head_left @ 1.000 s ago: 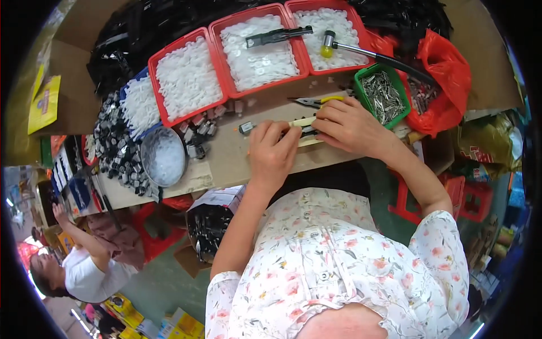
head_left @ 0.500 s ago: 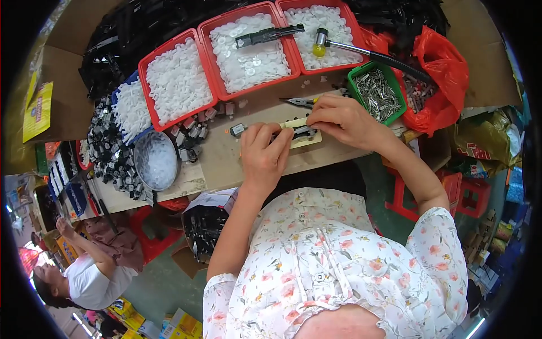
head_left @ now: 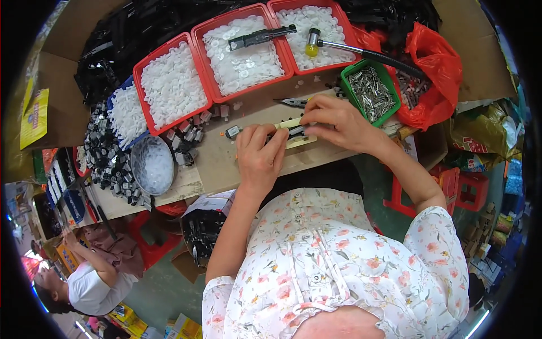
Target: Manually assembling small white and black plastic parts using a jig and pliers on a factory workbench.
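A cream-coloured holder lies on the board in front of me, with a slim black part in it. My left hand is closed over the left end of both, its fingers hiding much of that end. At the right end my right hand has thumb and fingers pinched together; whatever lies between the fingertips is too small or hidden to name. Just left of my left hand is a small silver motor. Pliers lie beyond the holder, partly behind my right hand.
Red trays of small white plastic parts line the back. A hammer and a black part rest across them. A green bin of metal pins stands right; loose motors and a bowl left. A co-worker sits far left.
The whole view has shifted slightly to the left. My right fingers have come a little closer to my left hand over the holder and cover more of the black part.
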`<state>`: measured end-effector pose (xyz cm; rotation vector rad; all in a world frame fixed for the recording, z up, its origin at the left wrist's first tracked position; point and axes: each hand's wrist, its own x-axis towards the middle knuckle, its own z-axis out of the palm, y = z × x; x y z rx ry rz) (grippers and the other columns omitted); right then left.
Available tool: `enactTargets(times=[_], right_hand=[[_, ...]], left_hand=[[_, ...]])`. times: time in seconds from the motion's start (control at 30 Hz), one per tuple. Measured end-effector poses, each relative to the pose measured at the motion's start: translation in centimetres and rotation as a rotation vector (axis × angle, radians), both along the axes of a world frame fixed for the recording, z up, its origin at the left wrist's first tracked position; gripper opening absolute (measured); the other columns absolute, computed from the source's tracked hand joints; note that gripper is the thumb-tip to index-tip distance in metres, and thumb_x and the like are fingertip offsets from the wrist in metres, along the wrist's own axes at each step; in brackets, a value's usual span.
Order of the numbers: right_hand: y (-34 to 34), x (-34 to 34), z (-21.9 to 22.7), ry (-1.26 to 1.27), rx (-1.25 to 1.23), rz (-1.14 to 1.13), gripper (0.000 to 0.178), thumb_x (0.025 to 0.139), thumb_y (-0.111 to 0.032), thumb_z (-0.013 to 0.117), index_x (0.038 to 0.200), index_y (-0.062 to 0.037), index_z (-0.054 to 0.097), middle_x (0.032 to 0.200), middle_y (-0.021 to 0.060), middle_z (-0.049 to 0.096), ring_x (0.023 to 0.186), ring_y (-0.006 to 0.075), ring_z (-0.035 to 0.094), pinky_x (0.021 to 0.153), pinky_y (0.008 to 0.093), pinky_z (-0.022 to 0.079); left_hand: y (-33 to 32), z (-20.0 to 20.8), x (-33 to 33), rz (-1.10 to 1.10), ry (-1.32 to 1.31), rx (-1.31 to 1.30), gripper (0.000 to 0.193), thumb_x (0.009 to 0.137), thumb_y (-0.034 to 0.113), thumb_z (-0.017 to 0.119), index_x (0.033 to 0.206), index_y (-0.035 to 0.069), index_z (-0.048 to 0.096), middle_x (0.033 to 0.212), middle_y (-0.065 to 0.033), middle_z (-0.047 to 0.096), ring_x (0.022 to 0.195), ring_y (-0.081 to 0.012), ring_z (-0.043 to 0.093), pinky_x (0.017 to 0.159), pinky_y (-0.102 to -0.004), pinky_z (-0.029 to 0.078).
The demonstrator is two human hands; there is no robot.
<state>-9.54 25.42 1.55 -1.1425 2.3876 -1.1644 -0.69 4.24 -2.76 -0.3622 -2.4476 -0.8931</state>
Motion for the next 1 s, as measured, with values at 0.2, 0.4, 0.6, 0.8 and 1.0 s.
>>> enactTargets(times=[0.2,0.4,0.6,0.8,1.0], right_hand=[[0.7,0.4,-0.8,0.373,0.033,0.077,0.026,0.082,-0.007,0.073,0.107,-0.0051,0.067,0.1,0.0108,0.06,0.09,0.0303,0.062,0.073,0.0368,0.051],[0.7,-0.3,-1.2,0.217,-0.014,0.115,0.026,0.081,-0.002,0.072,0.107,-0.0039,0.068,0.098,0.011,0.06,0.087,0.0295,0.062,0.074,0.0373,0.052],[0.8,0.4,-1.3,0.257,0.002,0.098,0.026,0.081,-0.003,0.072,0.107,-0.0035,0.069,0.096,0.01,0.059,0.086,0.0285,0.062,0.072,0.0376,0.051],[0.4,1.6,-1.4,0.343,-0.045,-0.034,0.027,0.079,0.001,0.073,0.105,-0.0027,0.07,0.098,0.0091,0.059,0.092,0.0264,0.061,0.072,0.0349,0.05],[0.7,2.7,-2.8,0.191,-0.14,-0.174,0.024,0.078,0.005,0.073,0.101,-0.0026,0.072,0.1,0.0092,0.06,0.092,0.0235,0.061,0.072,0.0324,0.05]], left_hand=[[0.1,0.0,0.0,0.003,0.002,-0.004,0.022,0.075,0.006,0.076,0.096,0.009,0.071,0.091,-0.0035,0.061,0.089,-0.0238,0.058,0.077,-0.038,0.042],[0.1,0.0,0.1,0.003,-0.014,-0.005,0.022,0.075,0.006,0.076,0.096,0.009,0.071,0.091,-0.0036,0.062,0.088,-0.024,0.058,0.078,-0.0382,0.042],[0.1,0.1,0.0,0.004,-0.006,-0.008,0.022,0.075,0.005,0.076,0.096,0.009,0.072,0.091,-0.0037,0.062,0.089,-0.0241,0.058,0.078,-0.0383,0.042],[0.0,0.2,-0.1,0.002,0.002,-0.02,0.024,0.074,0.005,0.076,0.097,0.009,0.072,0.092,-0.004,0.062,0.089,-0.0242,0.058,0.078,-0.0381,0.043],[0.3,0.7,0.0,0.002,-0.009,-0.004,0.022,0.073,0.002,0.077,0.094,0.007,0.072,0.09,-0.0052,0.062,0.087,-0.025,0.057,0.078,-0.0379,0.042]])
